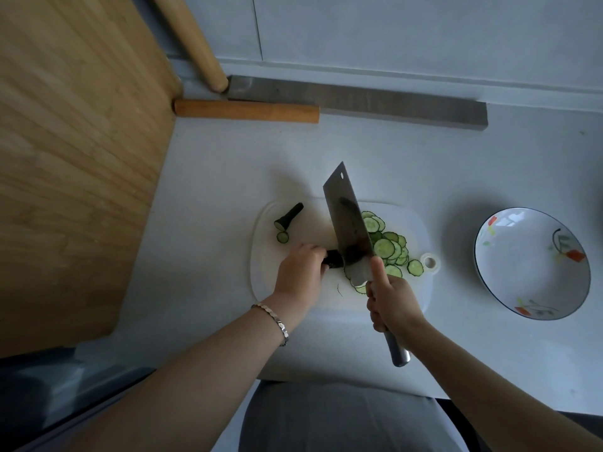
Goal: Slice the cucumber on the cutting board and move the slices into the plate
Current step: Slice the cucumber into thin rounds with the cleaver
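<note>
A white cutting board (pixel 293 220) lies on the pale counter. My left hand (pixel 300 272) grips a short dark cucumber stub (pixel 334 258) on the board. My right hand (pixel 391 301) holds the handle of a broad cleaver (pixel 347 223), thumb along the blade, with the edge down against the stub's right end. Several thin cucumber slices (pixel 388 246) lie fanned out right of the blade. A cut-off cucumber end (pixel 288 216) and one slice (pixel 282 237) sit at the board's far left. The white flowered plate (pixel 509 288) stands to the right, holding nothing.
A large wooden board (pixel 75 158) leans at the left. A wooden rolling pin (pixel 246 110) and a grey bar (pixel 375 101) lie along the back wall. A second wooden rod (pixel 192 40) leans in the corner.
</note>
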{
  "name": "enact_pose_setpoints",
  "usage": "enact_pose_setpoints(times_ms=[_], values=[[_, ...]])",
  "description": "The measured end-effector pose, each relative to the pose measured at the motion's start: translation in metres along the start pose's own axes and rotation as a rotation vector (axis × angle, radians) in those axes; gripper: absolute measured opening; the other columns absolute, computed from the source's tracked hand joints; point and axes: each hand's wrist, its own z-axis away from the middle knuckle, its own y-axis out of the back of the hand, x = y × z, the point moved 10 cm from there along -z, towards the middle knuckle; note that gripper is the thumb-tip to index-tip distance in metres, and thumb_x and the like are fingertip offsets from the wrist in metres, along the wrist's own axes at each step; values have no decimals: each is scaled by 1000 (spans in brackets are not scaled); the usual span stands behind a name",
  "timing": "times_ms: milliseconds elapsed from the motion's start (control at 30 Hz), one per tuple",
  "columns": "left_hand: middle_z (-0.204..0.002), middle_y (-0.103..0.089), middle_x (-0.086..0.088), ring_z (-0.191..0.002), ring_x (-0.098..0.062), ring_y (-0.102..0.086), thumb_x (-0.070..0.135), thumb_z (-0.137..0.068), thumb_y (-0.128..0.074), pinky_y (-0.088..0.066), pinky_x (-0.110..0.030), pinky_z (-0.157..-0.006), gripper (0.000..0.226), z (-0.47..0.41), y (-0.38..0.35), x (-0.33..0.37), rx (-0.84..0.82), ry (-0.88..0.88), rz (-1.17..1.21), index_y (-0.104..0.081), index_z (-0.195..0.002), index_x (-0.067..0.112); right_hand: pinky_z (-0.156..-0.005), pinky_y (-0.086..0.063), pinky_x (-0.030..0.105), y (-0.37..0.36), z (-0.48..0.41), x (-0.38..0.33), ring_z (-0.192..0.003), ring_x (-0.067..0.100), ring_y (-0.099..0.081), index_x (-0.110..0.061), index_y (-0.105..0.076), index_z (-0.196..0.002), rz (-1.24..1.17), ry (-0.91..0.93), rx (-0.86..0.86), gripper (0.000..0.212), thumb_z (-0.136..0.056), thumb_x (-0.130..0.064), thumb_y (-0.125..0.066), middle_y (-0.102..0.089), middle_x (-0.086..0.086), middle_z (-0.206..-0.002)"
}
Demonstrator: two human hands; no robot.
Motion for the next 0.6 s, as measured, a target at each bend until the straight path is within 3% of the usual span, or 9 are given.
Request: enact_pose_setpoints(times_ms=[100,367,600], values=[[-106,-63,-9,-106,-24,-48,11,-89,-54,-48,-37,-79,21,-1,0,-1,-12,14,5,-63,-106,4,-41,-32,20,5,7,-9,-33,11,-32,-12,-38,-58,52,34,-3,57,-91,-58,-36,-37,-2,-43],[-109,-61,-7,-108,-23,-45,15,-92,-51,-47,-34,-80,23,-2,-2,1,-43,18,-53,-61,-111,6,-41,-32,21,1,12,-17,-38,14,-33,-11,-39,-62,135,83,-1,55,-90,-58,-37,-39,1,-48],[-109,-61,-8,-108,-23,-45,15,-92,-50,-46,-33,-78,24,-3,-3,0,-36,11,-57,-61,-111,6,-57,-32,34,-3,7,-18,-55,23,-35,-10,-41,-65,245,168,32,59,-84,-65,-32,-39,13,-61]])
